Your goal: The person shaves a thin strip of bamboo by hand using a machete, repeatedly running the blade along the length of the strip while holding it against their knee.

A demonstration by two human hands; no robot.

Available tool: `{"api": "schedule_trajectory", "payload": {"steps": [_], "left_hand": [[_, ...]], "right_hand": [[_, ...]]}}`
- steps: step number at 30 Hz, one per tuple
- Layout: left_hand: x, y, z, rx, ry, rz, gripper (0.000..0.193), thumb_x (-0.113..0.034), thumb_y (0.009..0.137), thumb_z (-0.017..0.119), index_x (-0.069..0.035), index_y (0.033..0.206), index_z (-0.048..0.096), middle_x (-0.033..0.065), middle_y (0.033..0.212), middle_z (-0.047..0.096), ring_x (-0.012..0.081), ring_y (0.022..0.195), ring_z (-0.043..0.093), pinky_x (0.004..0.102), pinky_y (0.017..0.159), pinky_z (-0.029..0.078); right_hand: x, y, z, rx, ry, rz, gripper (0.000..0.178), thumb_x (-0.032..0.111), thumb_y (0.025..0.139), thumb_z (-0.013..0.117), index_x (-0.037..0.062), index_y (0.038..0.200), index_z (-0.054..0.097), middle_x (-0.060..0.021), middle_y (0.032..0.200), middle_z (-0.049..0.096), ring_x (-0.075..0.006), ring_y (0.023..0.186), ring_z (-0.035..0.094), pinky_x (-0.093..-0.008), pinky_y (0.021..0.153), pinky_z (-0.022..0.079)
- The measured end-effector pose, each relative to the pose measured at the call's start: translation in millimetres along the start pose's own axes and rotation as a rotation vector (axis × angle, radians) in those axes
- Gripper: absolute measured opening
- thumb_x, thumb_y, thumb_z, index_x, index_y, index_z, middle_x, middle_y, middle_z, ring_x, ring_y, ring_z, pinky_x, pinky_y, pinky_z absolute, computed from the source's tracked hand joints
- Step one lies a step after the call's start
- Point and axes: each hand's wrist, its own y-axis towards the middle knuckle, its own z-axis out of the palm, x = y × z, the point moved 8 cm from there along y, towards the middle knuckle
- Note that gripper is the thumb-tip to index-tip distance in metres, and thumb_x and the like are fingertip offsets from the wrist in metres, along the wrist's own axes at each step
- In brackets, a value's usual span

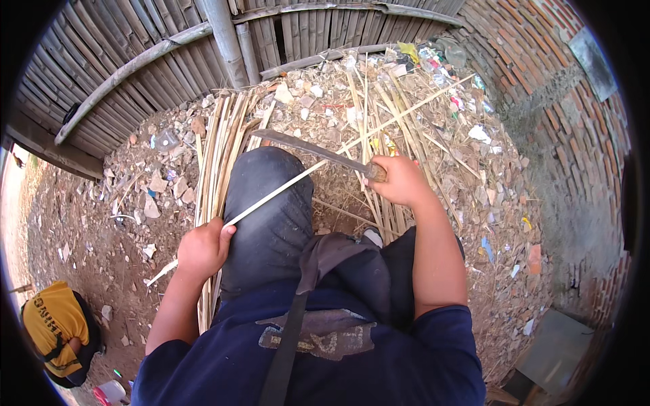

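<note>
1) L hand (205, 247) clamped round 1 long pale strip (277, 193) nr its lower end; only a short tail pokes out behind the fist, prob so most of the length is free in front
2) R hand (399, 181) closed round the brown handle (376, 173) of a long curved knife (298, 141), prob gripped there to have fingers off the blade (349, 162)
3) Strip runs diagonally from lower L, over the L leg (264, 203), up to R; leg may serve as a prop, but can't tell if they touch
4) Blade crosses strip just R of the knee, tip pointing L; can't tell if edge bites or just overlaps in view
5) Hands well apart, 1 each side of the crossing, prob for control & L fingers' safety
6) Bundle of strips (220, 149) lies lengthwise beside L leg, looser pile (406, 128) fanned out ahead on R; 2 lots set either side prob for easy reach w/ legs btwn
7) Stony, littered ground (501, 223) all round; slatted fence (169, 74) ahead, brick wall (575, 128) on R; another person (57, 325) in a yellow top, lower L, well apart
</note>
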Motion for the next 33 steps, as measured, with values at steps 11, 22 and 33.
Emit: {"api": "schedule_trajectory", "payload": {"steps": [11,22,33], "left_hand": [[4,-4,0,-0.023,0.114,-0.042,0.043,-0.045,0.105,0.053,-0.006,0.086,0.056,0.0203,0.071,0.067,0.0454,0.066,0.067,0.0557,0.061,0.053],[16,3,13,0.004,-0.032,-0.015,0.042,-0.045,0.105,0.054,-0.005,0.093,0.057,0.0239,0.078,0.068,0.0485,0.077,0.067,0.0576,0.068,0.052],[30,10,18,0.064,0.012,-0.022,0.044,-0.047,0.104,0.054,-0.005,0.09,0.058,0.0234,0.078,0.068,0.048,0.078,0.067,0.0582,0.07,0.052]], "right_hand": [[10,4,4,-0.027,-0.113,-0.02,0.023,0.026,0.08,0.077,0.0085,0.093,0.071,-0.0142,0.079,0.071,-0.0339,0.077,0.069,-0.0451,0.074,0.054],[0,-6,-7,0.028,0.059,0.027,0.034,0.03,0.081,0.074,0.0024,0.102,0.071,-0.0214,0.091,0.073,-0.0388,0.088,0.071,-0.0457,0.082,0.055],[-15,1,5,0.066,0.101,0.133,0.034,0.031,0.079,0.076,0.0045,0.1,0.074,-0.0194,0.093,0.075,-0.0351,0.088,0.072,-0.0432,0.08,0.055]]}}
